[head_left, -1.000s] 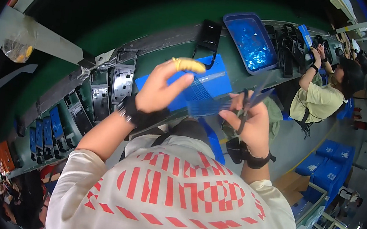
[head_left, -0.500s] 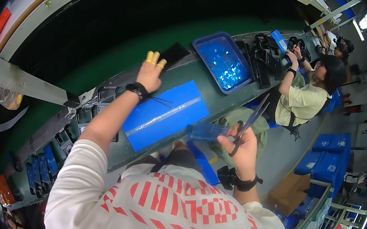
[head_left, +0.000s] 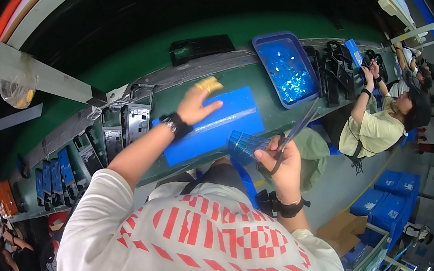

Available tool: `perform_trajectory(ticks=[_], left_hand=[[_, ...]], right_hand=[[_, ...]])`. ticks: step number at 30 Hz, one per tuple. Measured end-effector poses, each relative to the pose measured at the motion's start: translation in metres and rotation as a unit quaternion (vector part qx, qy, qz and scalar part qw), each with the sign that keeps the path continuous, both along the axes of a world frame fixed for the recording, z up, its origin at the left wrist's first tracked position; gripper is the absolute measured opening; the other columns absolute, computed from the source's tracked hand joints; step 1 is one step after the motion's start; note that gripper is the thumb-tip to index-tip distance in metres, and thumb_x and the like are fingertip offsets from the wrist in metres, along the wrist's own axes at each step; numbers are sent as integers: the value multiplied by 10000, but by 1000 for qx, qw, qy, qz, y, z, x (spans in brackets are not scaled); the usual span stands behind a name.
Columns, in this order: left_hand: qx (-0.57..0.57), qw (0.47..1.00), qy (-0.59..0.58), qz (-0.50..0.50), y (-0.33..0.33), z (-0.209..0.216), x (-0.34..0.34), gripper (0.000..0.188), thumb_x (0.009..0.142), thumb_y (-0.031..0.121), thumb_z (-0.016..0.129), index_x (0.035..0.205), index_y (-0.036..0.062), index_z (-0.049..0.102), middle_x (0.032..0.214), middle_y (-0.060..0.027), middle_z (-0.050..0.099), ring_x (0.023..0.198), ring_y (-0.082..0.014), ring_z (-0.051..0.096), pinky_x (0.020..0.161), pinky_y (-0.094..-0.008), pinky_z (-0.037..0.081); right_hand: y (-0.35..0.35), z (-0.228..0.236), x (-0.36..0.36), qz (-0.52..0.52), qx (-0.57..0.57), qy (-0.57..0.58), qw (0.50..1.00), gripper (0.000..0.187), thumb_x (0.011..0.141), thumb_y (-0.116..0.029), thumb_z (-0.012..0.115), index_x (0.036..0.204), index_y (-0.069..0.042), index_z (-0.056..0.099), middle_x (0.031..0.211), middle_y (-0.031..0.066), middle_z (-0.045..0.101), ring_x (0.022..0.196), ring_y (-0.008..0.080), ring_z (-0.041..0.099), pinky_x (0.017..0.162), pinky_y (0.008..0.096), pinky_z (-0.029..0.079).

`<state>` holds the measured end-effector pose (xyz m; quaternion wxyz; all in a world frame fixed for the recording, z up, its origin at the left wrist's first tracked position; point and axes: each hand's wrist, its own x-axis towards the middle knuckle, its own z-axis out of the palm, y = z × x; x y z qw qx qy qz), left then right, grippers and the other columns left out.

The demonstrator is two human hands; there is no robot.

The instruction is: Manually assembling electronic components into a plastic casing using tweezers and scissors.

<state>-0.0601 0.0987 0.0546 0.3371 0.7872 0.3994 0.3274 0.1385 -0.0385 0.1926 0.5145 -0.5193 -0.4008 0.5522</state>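
Black case (head_left: 201,49) has been released, leaving the left hand (head_left: 193,106) free, spread. Scissors (head_left: 299,125) and blue film (head_left: 245,143) are pinched by the right hand (head_left: 287,167).

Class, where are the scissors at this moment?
The scissors are right of centre in the head view, held in the person's right hand with the blue gridded sheet, to the right of the flat blue board.

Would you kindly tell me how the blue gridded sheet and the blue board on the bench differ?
The gridded sheet looks smaller than the blue board. The sheet is in the right hand; the board lies on the bench. The sheet shows grid lines; the board has a shiny strip. Both are blue.
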Motion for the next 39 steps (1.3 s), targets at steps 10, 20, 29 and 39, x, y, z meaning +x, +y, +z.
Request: perform_trajectory(ticks=[10,20,29,39], left_hand=[[-469,873,-133,-36,-111,-30,-49,117,754,69,652,848,47,586,803,-3,607,714,-51,557,651,-185,451],[-132,965,137,180,-77,-9,-77,175,716,222,659,818,82,628,733,-54,640,611,-201,599,551,-287,462],[-89,969,155,171,-63,-26,-67,202,711,250,660,830,91,623,769,-39,639,708,-208,609,608,-307,469],[-292,936,197,-1,-71,-16,-103,239,701,172,685,894,59,599,713,-47,606,626,-113,566,585,-240,442]], right_hand=[[30,-82,7,-144,25,49,988,228,730,16,638,791,-69,436,746,-20,457,657,44,451,589,170,367],[60,-194,-4,-184,35,-269,945,206,710,-60,660,776,-31,467,663,-16,454,559,68,379,514,216,359],[63,-209,0,-234,53,-349,906,185,691,-70,662,782,-17,510,631,17,503,531,118,437,533,267,404],[69,-212,24,-241,36,-283,928,201,728,-30,647,736,-37,445,652,-32,406,574,48,347,522,189,350]])
